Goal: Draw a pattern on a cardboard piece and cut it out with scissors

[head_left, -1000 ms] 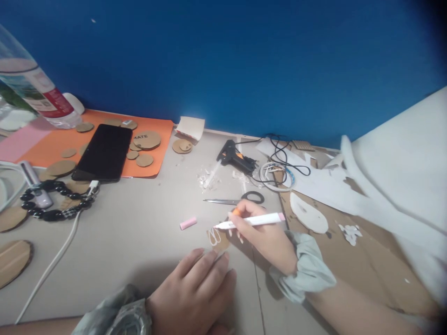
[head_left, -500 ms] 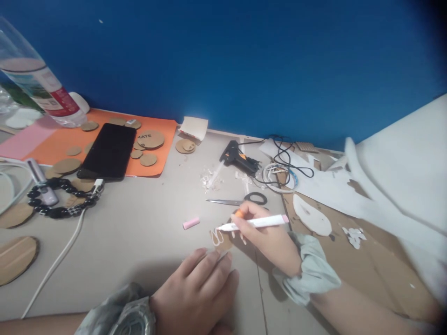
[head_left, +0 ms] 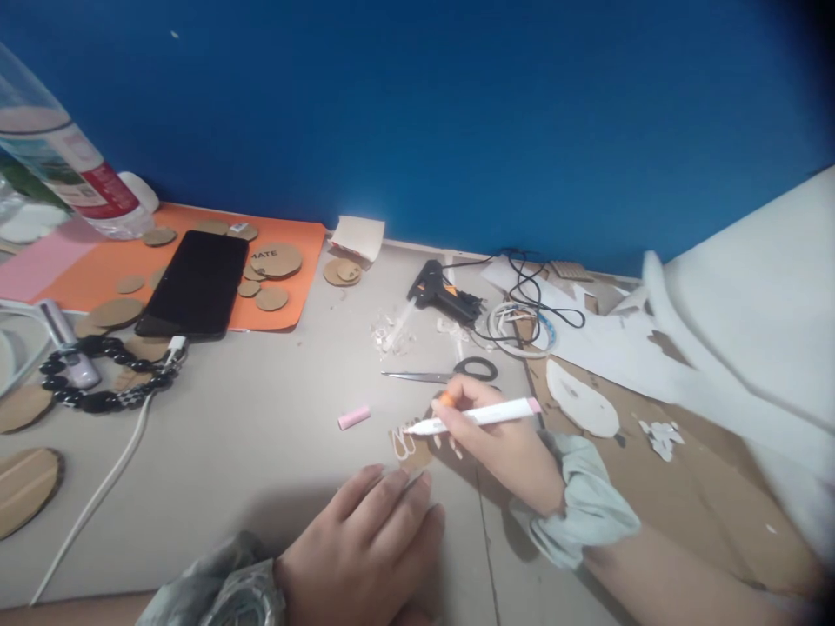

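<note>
My right hand [head_left: 499,439] grips a white marker [head_left: 479,416] with a pink end, its tip resting on a small brown cardboard piece [head_left: 410,445] that bears white looped lines. My left hand [head_left: 369,543] lies flat on the table, fingers together, with its fingertips on the near edge of that piece. A pink marker cap [head_left: 353,416] lies just left of the piece. Pale green scrunchies sit on both wrists.
Scissors [head_left: 444,374] and a black glue gun [head_left: 444,294] with its cord lie beyond my right hand. A black phone [head_left: 196,283] rests on orange paper [head_left: 297,261] among cardboard discs. A bottle [head_left: 62,165], a bead bracelet [head_left: 97,374] and white foam sheets [head_left: 750,330] surround the area.
The marker tip has shifted slightly over the cardboard piece, and the white lines on it have grown. My left hand has stayed in place.
</note>
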The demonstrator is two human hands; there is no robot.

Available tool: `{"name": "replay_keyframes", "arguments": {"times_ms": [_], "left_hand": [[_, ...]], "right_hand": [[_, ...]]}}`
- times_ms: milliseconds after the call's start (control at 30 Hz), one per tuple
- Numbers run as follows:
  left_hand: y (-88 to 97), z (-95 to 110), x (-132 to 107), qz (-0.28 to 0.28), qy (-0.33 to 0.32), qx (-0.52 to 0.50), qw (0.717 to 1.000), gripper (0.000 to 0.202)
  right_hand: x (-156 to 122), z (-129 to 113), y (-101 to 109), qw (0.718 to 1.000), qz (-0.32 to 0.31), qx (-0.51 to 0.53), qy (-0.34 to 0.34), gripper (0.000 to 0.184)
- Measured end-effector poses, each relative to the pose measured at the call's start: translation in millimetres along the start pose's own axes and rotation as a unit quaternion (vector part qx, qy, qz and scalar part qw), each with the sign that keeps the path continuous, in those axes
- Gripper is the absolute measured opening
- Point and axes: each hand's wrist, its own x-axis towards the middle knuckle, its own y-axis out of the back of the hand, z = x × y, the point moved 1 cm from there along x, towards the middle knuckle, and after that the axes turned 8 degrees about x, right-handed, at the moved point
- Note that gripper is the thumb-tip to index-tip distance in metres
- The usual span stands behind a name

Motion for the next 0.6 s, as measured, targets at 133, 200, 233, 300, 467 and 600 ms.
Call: {"name": "replay_keyframes", "arguments": {"times_ms": [133,200,233,300,467,600], "left_hand": [[0.3,0.8,0.3,-0.01,-0.001,-0.001,1.0,0.045],[0.7,1.3,0.8,-0.002,0.003,0.005,1.0,0.044],[1.0,1.5,1.0,0.002,0.003,0.007,1.0,0.044],[1.4,1.5,1.3,0.001,0.004,0.006,1.0,0.044],[0.9,0.5,0.1,-0.015,0.0,-0.009,1.0,0.046],[-1.6,0.6,-1.4,-0.007,0.0,-0.007,1.0,0.046]], "right_hand": [[-0.2,0.1,0.5,1.0,-0.008,-0.014,0.006,0.024],[-0.1,0.8,0.3,1.0,-0.022,-0.011,0.004,0.025],[0.0,1.3,0.3,1.0,-0.021,-0.006,0.002,0.026],[0.5,2.1,0.5,1.0,-0.006,0.001,-0.004,0.025],[0.7,1.9,0.8,1.0,0.003,0.013,-0.002,0.024],[0.6,2.0,0.4,0.999,0.0,0.032,-0.01,0.026]]}}
